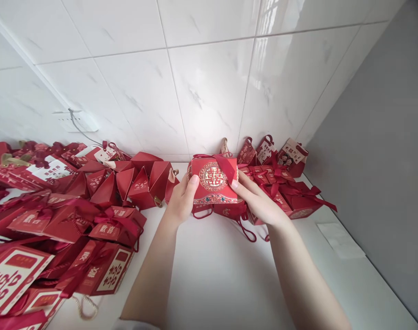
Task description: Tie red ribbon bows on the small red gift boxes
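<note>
Two walls framed the scene: a white tiled wall (202,82) at the back and a plain grey wall (377,151) on the right. Below them ran a white table (215,275). A large heap of boxes (57,215), all red and many tied with ribbon, covered the table's left side and reached back to the tiled wall. A smaller cluster of boxes (291,192) lay on the right, against the back wall. Between heap and cluster, several open cartons (143,181) stood with their flaps raised.

The red box (214,181) was held upright near the middle of the view, above the table's far edge and just in front of the tiled wall, its gold round emblem facing the camera. The left hand (181,199) gripped the box's left side, thumb pressed on the front face and fingers hidden behind. The right hand (259,201) gripped the right side in the same manner, thumb on the front edge. A red ribbon (225,166) crossed the box's upper right corner. A white sheet (339,238) lay flat on the table at far right, well apart from the hands. A wall socket (78,121) with a cable sat above the heap.
</note>
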The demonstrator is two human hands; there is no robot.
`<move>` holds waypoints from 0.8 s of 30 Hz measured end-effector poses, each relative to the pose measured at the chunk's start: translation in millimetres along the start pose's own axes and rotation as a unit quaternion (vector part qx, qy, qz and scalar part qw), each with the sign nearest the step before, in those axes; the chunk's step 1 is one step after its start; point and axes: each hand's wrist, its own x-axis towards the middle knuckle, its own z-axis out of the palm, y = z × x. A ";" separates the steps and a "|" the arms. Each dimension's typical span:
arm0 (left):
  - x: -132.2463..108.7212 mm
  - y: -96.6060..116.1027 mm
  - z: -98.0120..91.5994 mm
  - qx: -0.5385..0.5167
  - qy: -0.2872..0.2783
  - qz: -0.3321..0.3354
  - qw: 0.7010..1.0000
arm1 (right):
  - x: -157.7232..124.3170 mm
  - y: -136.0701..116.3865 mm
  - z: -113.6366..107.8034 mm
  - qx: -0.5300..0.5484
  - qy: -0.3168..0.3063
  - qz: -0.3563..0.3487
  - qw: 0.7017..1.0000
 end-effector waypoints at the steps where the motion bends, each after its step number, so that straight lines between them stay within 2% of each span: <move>1: -1.2 1.7 -0.5 -0.002 0.006 0.005 1.000 | -0.6 -0.4 -0.6 0.002 -0.003 -0.006 1.000; 7: -5.0 9.2 -1.5 0.003 0.021 0.001 1.000 | -2.0 -2.2 -2.0 0.003 -0.011 -0.014 1.000; 16: -3.2 5.9 1.5 -0.034 -0.002 -0.001 0.999 | -1.7 -0.9 -4.7 -0.027 -0.007 -0.011 1.000; 24: -3.7 8.1 2.3 -0.101 -0.029 -0.015 0.994 | -2.1 -2.0 -4.2 -0.006 -0.009 -0.011 1.000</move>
